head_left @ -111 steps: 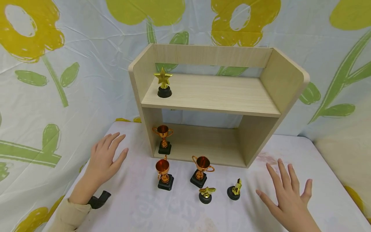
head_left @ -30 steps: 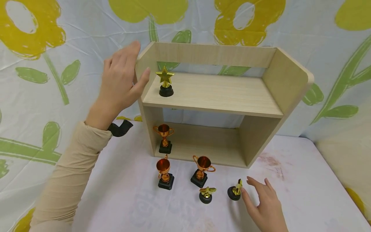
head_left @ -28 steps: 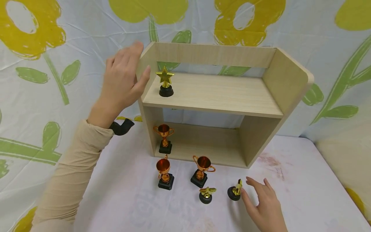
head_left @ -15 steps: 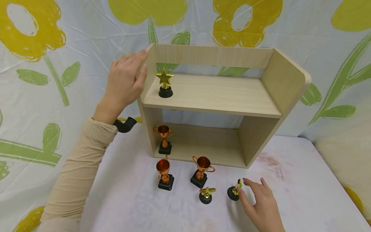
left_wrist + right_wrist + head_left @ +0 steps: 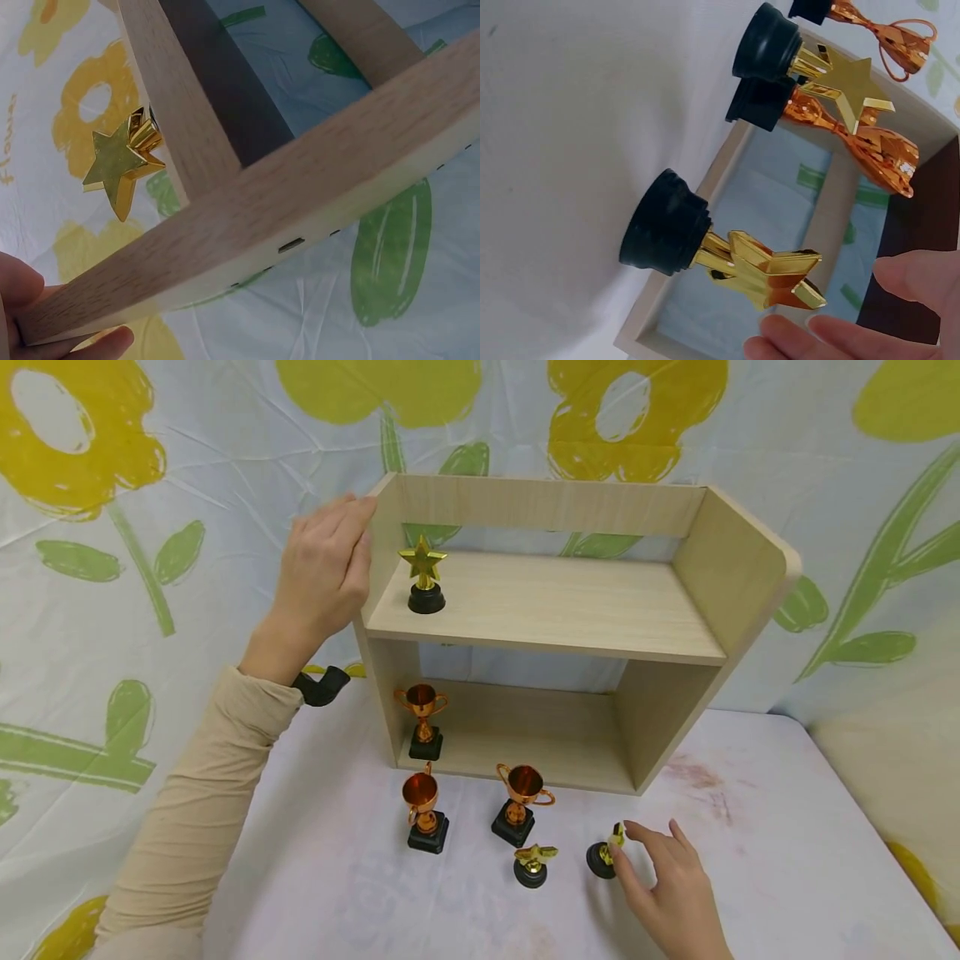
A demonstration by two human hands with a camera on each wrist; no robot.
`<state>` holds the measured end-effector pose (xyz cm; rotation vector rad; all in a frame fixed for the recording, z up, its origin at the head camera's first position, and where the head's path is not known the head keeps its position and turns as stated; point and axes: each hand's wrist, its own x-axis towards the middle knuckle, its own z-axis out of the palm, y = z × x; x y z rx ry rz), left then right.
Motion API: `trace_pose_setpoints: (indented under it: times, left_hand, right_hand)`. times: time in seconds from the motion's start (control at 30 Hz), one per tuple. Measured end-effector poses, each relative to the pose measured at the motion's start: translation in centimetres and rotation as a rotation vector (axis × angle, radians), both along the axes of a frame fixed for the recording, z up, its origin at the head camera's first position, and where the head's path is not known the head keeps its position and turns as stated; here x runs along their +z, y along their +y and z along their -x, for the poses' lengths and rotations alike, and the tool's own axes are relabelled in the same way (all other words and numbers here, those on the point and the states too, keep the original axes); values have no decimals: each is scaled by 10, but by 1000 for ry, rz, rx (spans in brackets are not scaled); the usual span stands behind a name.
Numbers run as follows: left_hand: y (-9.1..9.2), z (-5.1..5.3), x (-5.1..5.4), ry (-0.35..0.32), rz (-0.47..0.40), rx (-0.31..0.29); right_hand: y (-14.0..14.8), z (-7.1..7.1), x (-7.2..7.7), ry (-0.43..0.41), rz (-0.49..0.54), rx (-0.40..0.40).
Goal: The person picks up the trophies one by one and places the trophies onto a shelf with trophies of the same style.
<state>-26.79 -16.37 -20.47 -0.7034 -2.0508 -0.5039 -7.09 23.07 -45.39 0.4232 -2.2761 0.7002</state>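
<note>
My left hand point(image 5: 324, 568) grips the upper left side panel of a pale wooden shelf point(image 5: 558, 647). In the left wrist view its fingers point(image 5: 105, 346) curl round the panel's edge. The right hand point(image 5: 670, 889) is at a gold star trophy point(image 5: 602, 858) on a round black base, which stands on the table. Thumb and fingers are bent on either side of the star; in the right wrist view a gap shows between the thumb point(image 5: 922, 277) and the star point(image 5: 772, 270). A second star trophy point(image 5: 531, 867) stands just left of it.
Two copper cup trophies point(image 5: 427, 810) point(image 5: 519, 802) stand on the table before the shelf. Another cup trophy point(image 5: 424, 722) is on the lower board at left, and a star trophy point(image 5: 426, 577) on the upper board at left. A flowered cloth point(image 5: 247, 452) hangs behind.
The left hand has risen from the table to the shelf's left panel and settled there. My right hand has moved left to the right-hand star trophy, its fingers drawing closer around the star.
</note>
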Motion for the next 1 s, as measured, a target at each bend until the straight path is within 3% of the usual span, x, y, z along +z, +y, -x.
trace_pose_setpoints:
  times: [0.47, 0.7, 1.0]
  left_hand:
    - [1, 2, -4, 43, -16, -4]
    - [1, 3, -6, 71, 17, 4]
    - [1, 4, -5, 67, 4, 3]
  right_hand:
    - [0, 0, -4, -32, 3, -19]
    - [2, -1, -8, -24, 0, -21]
    - [-2, 1, -10, -16, 6, -2]
